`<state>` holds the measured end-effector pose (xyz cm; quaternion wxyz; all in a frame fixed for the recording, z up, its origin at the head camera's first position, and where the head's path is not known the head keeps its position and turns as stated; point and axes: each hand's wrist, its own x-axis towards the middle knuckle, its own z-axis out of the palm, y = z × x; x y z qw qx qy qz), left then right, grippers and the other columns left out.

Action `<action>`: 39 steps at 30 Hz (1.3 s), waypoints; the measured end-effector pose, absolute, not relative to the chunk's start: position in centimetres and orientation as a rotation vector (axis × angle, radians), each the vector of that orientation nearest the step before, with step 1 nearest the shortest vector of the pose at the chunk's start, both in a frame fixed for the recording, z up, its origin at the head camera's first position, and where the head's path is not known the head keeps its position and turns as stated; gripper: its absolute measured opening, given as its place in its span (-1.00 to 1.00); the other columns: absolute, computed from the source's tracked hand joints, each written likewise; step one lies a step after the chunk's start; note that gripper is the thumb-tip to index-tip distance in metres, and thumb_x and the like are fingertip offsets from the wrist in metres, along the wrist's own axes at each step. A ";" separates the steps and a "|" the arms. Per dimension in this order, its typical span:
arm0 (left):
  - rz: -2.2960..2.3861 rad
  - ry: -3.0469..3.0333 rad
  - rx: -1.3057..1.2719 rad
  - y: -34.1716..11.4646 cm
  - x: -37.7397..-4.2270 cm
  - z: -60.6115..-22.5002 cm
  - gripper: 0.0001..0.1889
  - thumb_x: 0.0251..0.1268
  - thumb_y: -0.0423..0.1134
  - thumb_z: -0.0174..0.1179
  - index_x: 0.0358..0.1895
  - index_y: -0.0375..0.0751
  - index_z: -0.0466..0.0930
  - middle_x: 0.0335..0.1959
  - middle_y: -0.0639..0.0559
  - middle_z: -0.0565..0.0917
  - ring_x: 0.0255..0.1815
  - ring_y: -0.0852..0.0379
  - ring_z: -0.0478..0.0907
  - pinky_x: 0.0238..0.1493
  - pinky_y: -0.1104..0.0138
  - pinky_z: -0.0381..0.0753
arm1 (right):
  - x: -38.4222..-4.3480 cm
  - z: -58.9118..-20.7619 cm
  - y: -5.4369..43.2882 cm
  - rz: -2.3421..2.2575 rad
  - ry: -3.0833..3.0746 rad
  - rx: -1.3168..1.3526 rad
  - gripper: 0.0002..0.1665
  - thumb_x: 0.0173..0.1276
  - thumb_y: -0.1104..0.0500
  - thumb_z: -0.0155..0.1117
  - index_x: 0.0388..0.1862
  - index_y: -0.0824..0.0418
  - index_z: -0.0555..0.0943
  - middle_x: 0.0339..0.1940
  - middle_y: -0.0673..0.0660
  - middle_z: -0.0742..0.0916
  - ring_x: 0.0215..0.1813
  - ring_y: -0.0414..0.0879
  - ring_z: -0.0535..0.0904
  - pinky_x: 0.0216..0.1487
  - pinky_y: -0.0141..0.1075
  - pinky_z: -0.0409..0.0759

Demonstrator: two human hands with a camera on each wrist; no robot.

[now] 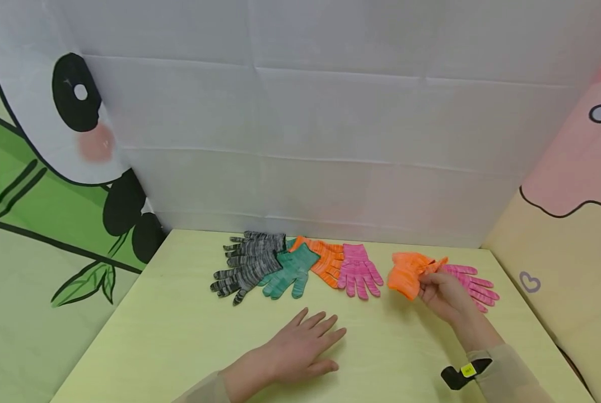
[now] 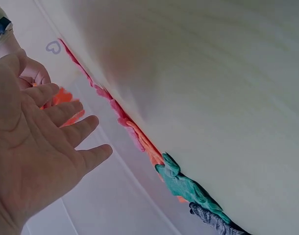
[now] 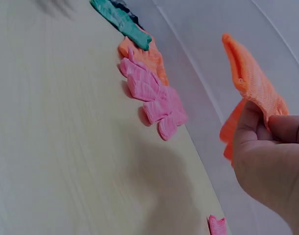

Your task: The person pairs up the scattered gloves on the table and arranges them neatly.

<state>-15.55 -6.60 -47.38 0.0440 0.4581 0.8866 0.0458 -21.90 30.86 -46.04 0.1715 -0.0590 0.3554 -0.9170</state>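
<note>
Pinching an orange glove (image 1: 405,273) at far right above the table (image 1: 179,324), the right hand (image 1: 445,295) could drop it near the rightmost pink glove (image 1: 476,286) if that small grip slips; the left hand (image 1: 302,348) is spread, holding nothing.

Between a left panel (image 1: 18,291) and a right panel (image 1: 567,296), a table (image 1: 144,336) reaches back to a far sheet (image 1: 305,123). Along its far side, 2 gloves overlap at left, a far end glove (image 1: 260,243) and a near end glove (image 1: 245,277). To their right, a top glove (image 1: 295,270) lies partly over a middle glove (image 1: 326,263), with an inner glove (image 1: 358,271) against its right side. Farther right, a raised glove (image 1: 403,274) is in the right hand (image 1: 446,294), left of a right-end glove (image 1: 476,286). The left hand (image 1: 297,350) is over the table's near part.
</note>
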 end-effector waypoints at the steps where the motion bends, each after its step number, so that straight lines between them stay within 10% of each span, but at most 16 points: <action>1: 0.141 2.707 1.402 -6.7 -15.5 -47.4 -0.28 0.58 0.36 -0.28 0.64 0.12 0.16 0.62 -0.02 0.21 0.61 -0.08 0.14 0.52 -0.17 0.11 | -21.6 -46.0 30.7 -2.578 1.035 -0.211 -0.58 0.56 0.55 -0.39 0.23 0.27 0.28 0.07 0.13 0.64 0.11 -0.04 0.64 0.24 -0.18 0.59; 15: 0.245 2.696 1.385 -9.3 -14.8 -47.1 -0.33 0.60 0.29 -0.18 0.62 0.10 0.20 0.60 0.02 0.26 0.57 -0.02 0.22 0.51 -0.12 0.17 | -16.9 -45.0 27.4 -2.377 0.997 -0.541 -0.34 0.53 0.57 -0.47 0.45 0.12 0.24 0.26 0.14 0.55 0.26 0.02 0.55 0.33 -0.07 0.52; 29: 0.321 2.676 1.411 -9.4 -14.7 -46.7 -0.34 0.61 0.25 -0.13 0.62 0.05 0.22 0.58 0.00 0.29 0.54 -0.04 0.28 0.49 -0.14 0.20 | -15.9 -44.5 25.8 -2.381 1.208 -0.460 -0.69 0.69 0.37 -0.24 -0.06 0.10 0.47 -0.03 0.00 0.63 0.00 -0.17 0.60 0.09 -0.29 0.64; 39: 0.272 2.671 1.462 -8.4 -14.6 -46.3 -0.33 0.61 0.24 -0.12 0.63 0.06 0.19 0.59 -0.01 0.28 0.54 -0.02 0.28 0.49 -0.13 0.20 | -15.5 -45.0 28.0 -2.230 1.551 -0.367 -0.65 0.64 0.36 -0.04 0.34 0.26 0.29 0.09 0.10 0.66 0.08 -0.08 0.67 0.14 -0.21 0.66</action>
